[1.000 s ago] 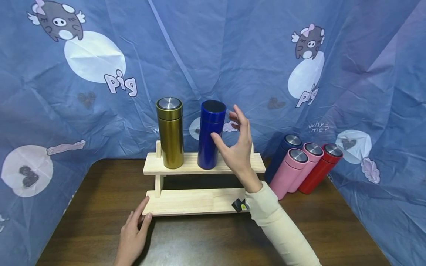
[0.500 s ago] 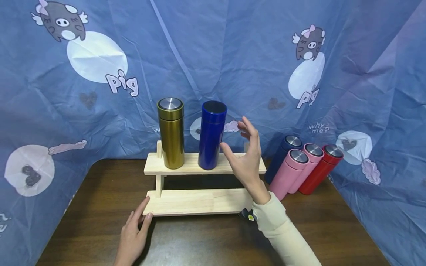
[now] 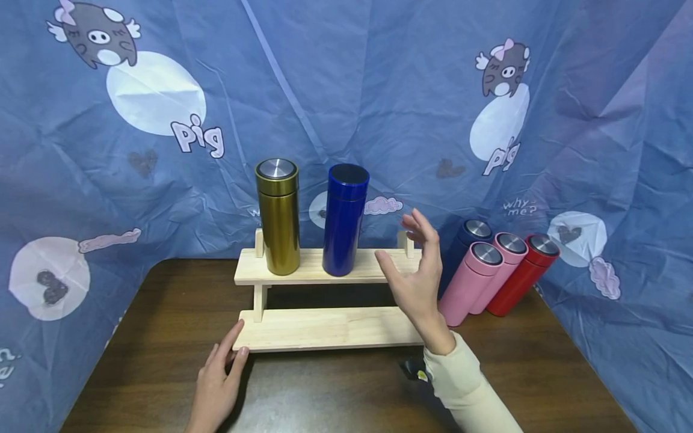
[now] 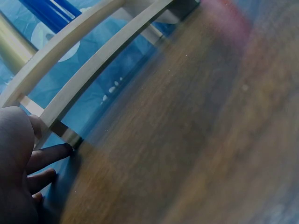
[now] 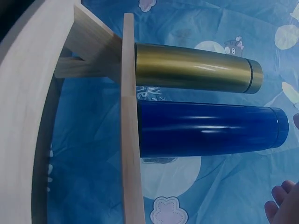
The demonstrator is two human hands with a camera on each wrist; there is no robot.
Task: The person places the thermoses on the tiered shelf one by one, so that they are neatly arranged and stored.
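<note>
A two-tier pale wooden rack [image 3: 319,329] stands on the table. On its upper shelf a gold thermos bottle [image 3: 278,228] and a blue thermos bottle [image 3: 342,225] stand upright, a gap between them. My left hand [image 3: 216,379] touches the left end of the lower tier, thumb at the front edge and fingers at its side. To the right of the blue bottle my right hand [image 3: 417,279] hovers before the rack's right end, thumb and fingers spread, nothing held. In the right wrist view its fingertips [image 5: 280,195] show apart from the blue bottle.
Right of the rack, two pink bottles [image 3: 470,276], a red bottle [image 3: 522,276] and a dark blue bottle [image 3: 460,243] lean at a tilt in a cluster. A blue printed cloth [image 3: 346,90] hangs behind the brown wooden table [image 3: 325,397].
My right hand has moved away from the blue bottle, to the right and lower, with its fingers spread. The left hand stays on the rack, and both bottles stand where they were.
</note>
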